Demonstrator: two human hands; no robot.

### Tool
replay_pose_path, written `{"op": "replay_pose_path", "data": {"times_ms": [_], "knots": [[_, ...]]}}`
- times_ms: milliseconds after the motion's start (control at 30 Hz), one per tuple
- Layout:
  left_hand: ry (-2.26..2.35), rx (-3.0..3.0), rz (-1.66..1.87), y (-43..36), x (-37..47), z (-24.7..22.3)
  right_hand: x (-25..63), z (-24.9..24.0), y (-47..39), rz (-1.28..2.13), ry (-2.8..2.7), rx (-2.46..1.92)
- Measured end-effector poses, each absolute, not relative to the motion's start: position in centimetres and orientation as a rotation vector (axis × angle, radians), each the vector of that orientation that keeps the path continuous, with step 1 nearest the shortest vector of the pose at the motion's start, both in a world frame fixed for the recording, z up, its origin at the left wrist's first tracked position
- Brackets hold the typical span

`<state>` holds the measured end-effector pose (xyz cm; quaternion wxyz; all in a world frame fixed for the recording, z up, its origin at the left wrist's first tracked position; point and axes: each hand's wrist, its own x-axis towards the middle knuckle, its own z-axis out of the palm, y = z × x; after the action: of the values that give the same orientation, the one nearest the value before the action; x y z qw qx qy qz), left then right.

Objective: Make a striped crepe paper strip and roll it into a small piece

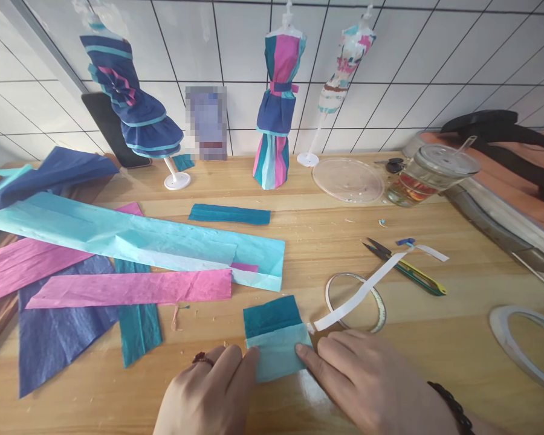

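A small crepe paper piece [278,341], dark teal at its far part and light blue at the near part, lies on the table in front of me. My left hand [213,386], with a dark red ring, has its fingers curled and holds the left edge of the piece. At the right edge, my right hand [358,374] holds the light blue part with the index fingertip on top; its other fingers are bent in. Both thumbs are largely hidden. Just beyond my right hand, a white tape strip [362,294] runs across a narrow tape roll [381,308].
Yellow-green thread snips [417,275] lie to the right, near a larger tape roll [503,338]. Pink [131,288] and light blue paper strips [140,238] spread on the left. Small dressed mannequins [278,109], a clear plastic lid [348,180] and a lidded cup [428,175] stand behind.
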<state>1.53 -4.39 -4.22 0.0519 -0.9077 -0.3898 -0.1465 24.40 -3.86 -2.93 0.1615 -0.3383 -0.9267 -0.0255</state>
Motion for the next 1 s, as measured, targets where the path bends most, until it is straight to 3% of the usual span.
{"op": "replay_pose_path", "data": {"times_ms": [1000], "knots": [[-1.196,-2.730,-0.440,-4.6,1.8,-4.4,24.6,-2.2,-4.2,0.023,-2.700,-0.998]]}}
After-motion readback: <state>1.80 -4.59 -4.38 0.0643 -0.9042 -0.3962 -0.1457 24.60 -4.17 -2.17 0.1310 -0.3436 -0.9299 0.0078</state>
